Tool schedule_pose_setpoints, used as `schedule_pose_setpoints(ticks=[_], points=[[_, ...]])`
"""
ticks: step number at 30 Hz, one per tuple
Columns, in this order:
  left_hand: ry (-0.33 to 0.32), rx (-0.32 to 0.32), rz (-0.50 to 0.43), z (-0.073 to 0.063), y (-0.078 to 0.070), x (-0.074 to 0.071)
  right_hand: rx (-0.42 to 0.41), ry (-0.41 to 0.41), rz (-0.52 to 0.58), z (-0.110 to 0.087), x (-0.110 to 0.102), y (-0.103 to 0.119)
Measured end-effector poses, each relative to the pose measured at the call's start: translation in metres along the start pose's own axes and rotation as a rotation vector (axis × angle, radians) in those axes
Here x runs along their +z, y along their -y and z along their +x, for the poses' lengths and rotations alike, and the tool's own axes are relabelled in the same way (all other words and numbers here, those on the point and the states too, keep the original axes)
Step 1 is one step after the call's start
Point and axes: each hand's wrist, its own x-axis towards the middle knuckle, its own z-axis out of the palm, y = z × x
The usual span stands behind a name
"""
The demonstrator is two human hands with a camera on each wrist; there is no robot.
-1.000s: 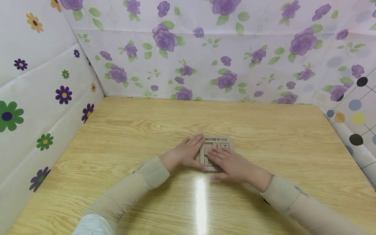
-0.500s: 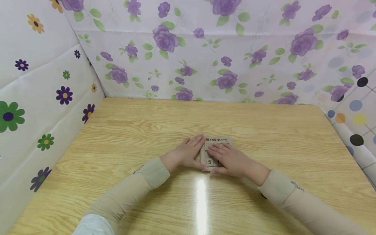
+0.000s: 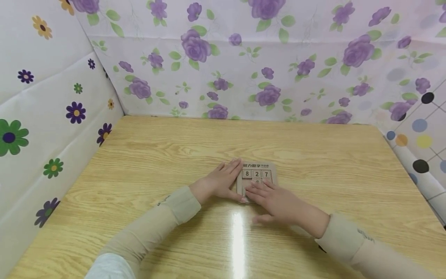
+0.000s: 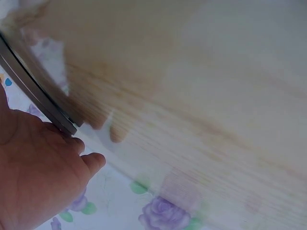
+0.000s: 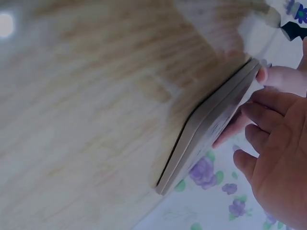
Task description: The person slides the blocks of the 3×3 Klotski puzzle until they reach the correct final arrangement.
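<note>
A flat grey-brown number slide puzzle (image 3: 257, 165) lies on the table in the head view. Its top row reads 8, 2, 7, and a gap sits below the 8 tile (image 3: 247, 173). Fingers extended, my left hand (image 3: 223, 182) rests along the puzzle's left side, thumb at the lower left corner. My right hand (image 3: 277, 199) reaches over from the right, its fingertips on the lower left tiles, which it mostly covers. In the left wrist view the board's edge (image 4: 36, 91) stands beside my fingers. The right wrist view shows the board edge-on (image 5: 208, 117).
The light wood table (image 3: 167, 147) stretches around the puzzle, with a bright reflection in front. Floral cloth (image 3: 237, 66) hangs along the back. Patterned cloth also lines the left side (image 3: 59, 135) and the right side (image 3: 418, 162).
The 8 tile has slid up into the top left slot, leaving a gap below. My right hand went up with it, then came back down over the bottom row. My left hand stays put.
</note>
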Motion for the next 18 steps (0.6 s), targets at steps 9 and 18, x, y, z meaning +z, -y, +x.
schedule_pose_setpoints(ticks=[9,18], points=[[-0.009,0.003,-0.001,-0.001,0.001,-0.001,0.017,-0.001,-0.009,-0.001,0.004,0.000],[-0.010,0.005,0.009,0.001,0.001,0.002,0.059,-0.027,-0.019,0.006,0.005,-0.008]])
